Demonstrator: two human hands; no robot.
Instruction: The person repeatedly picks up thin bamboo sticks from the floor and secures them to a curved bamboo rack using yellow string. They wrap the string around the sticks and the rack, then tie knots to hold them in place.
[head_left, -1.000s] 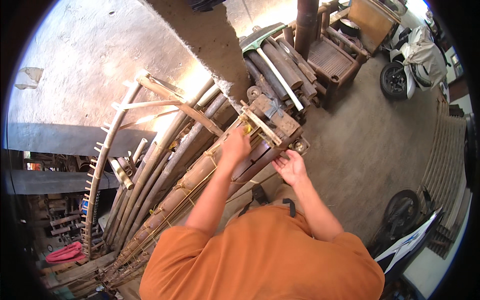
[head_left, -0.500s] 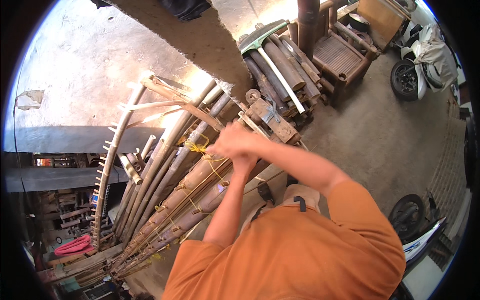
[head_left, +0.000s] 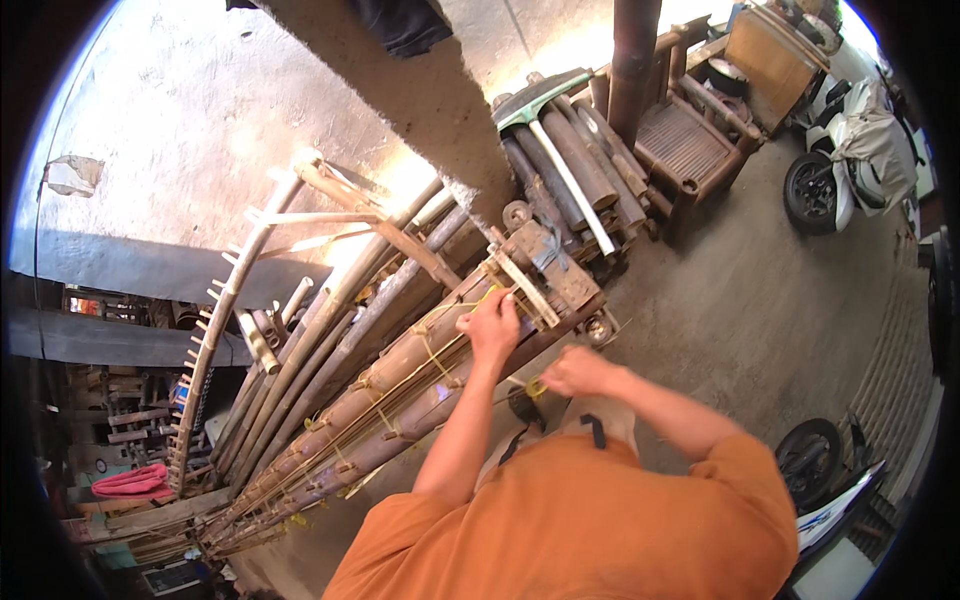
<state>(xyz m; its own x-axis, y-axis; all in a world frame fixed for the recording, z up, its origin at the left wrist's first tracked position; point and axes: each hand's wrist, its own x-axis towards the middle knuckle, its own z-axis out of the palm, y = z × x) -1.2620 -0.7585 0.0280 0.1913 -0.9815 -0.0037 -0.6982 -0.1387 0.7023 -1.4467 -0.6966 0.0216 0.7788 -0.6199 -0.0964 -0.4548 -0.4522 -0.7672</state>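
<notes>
yellow cord (head_left: 488, 294) looks light and limp, likely best held by its coil (head_left: 537, 386), which the right hand (head_left: 580, 373) grasps; left hand (head_left: 493, 322) curls near bamboo tubes (head_left: 400, 362), grip unclear.

Glare bleaches the pale wall (head_left: 190, 150) (its lower band lies shaded). The right hand (head_left: 582, 373) blurs slightly; black fisheye vignetting rings everything.

Your left hand (head_left: 492, 327) pinches yellow cord (head_left: 487, 297) beside the lashed bamboo poles (head_left: 398, 362); your right hand (head_left: 580, 372), at its four o'clock, holds a yellow coil (head_left: 536, 387).
</notes>
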